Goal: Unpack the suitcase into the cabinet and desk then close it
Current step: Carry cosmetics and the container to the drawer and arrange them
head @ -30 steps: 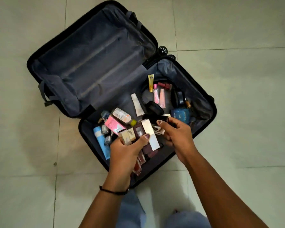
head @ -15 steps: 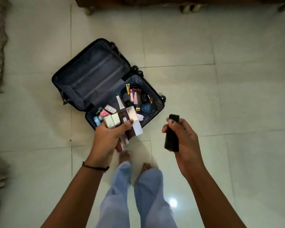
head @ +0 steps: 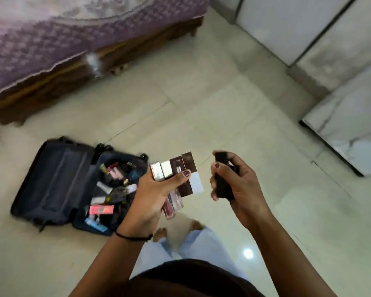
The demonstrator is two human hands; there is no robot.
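The dark suitcase [head: 58,185] lies open on the floor at the left, its right half still holding several small cosmetics [head: 113,189]. My left hand [head: 156,196] grips a bundle of small cosmetic boxes [head: 178,170], white and brown, fanned upward, with a pinkish tube hanging below. To the right of it, my right hand [head: 236,185] holds a black oblong case [head: 222,179] upright. Both hands are raised over the tiles, to the right of the suitcase.
A bed [head: 73,43] with a purple cover and wooden frame stands at the back left. Pale cabinet doors [head: 321,39] fill the upper right, and one door [head: 351,129] stands open at the right. My feet [head: 176,230] are on the glossy tile floor.
I have stood up and turned right, away from the suitcase, which now lies farther left. My right hand lifted the black case out; the left hand kept its boxes.
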